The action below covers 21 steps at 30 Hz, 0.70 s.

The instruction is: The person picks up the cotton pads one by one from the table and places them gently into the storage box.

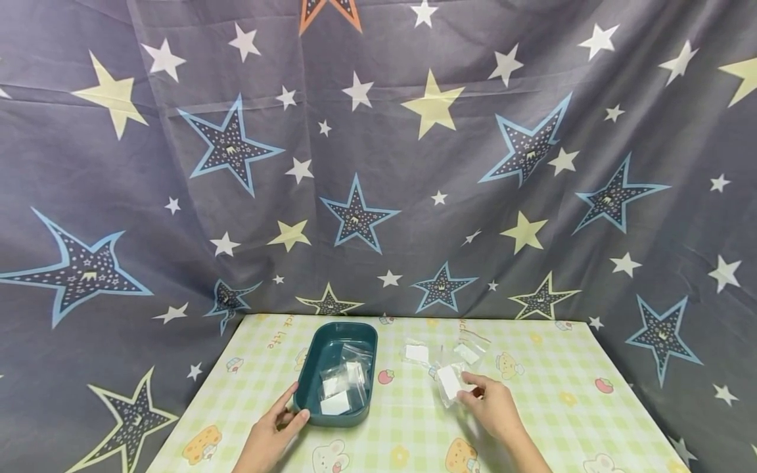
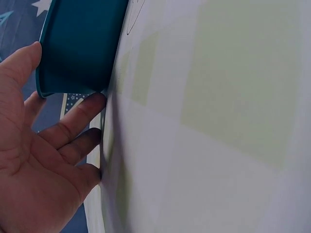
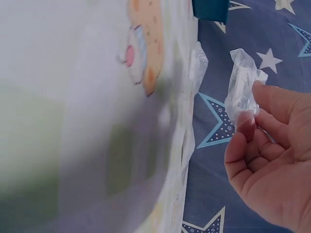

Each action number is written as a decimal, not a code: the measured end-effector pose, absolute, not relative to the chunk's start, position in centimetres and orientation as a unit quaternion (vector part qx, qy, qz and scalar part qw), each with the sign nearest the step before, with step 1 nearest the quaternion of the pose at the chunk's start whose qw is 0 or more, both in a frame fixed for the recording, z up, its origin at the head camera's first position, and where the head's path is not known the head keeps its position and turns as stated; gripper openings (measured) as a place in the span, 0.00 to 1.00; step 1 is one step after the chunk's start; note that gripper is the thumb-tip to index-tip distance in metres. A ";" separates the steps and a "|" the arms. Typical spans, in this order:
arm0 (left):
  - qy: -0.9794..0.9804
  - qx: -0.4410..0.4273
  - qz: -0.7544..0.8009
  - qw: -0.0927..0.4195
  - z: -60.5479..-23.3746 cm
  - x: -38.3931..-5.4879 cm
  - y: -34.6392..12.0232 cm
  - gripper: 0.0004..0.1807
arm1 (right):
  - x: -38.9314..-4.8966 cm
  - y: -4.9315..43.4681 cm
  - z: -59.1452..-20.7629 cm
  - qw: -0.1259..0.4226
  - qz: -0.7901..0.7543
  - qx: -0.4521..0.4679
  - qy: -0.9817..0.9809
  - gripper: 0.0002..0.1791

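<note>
A dark teal plastic box [image 1: 303, 368] stands on the table, holding several small clear zip bags [image 1: 335, 403] with white pieces inside. My left hand [image 1: 274, 430] grips its near left corner, thumb at the front and fingers along the left side. In the left wrist view the thumb lies against the box's wall [image 2: 82, 43]. My right hand [image 1: 492, 402] pinches a small clear zip bag [image 1: 449, 382] with a white rectangle inside, between thumb and fingers. The right wrist view shows this crinkled bag [image 3: 241, 85] raised off the tabletop.
Beyond the right hand, two more clear bags lie on the table: one with a white square [image 1: 416, 353], one with a red-edged top [image 1: 470, 350]. A green checked cloth [image 1: 568, 420] covers the table. A grey star-patterned curtain [image 1: 378, 276] hangs behind.
</note>
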<state>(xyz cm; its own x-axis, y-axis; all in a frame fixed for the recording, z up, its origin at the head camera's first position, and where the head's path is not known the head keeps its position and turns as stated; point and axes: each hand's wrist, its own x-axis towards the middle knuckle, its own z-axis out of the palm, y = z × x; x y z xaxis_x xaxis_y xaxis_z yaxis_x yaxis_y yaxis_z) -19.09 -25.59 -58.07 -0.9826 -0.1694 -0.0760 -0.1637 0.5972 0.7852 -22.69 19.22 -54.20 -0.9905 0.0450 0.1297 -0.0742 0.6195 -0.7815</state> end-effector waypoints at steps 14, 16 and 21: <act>-0.889 0.101 -0.447 -0.008 -58.4 -19.3 -25.9 0.45 | -22.5 18.2 -53.1 0.097 0.499 -0.019 -0.861 0.22; -0.889 0.100 -0.447 -0.008 -58.4 -19.4 -25.8 0.45 | -22.5 18.0 -53.1 0.098 0.500 -0.017 -0.860 0.22; -0.889 0.103 -0.445 -0.011 -58.3 -19.4 -25.8 0.45 | -22.4 17.7 -53.0 0.089 0.506 -0.024 -0.858 0.22</act>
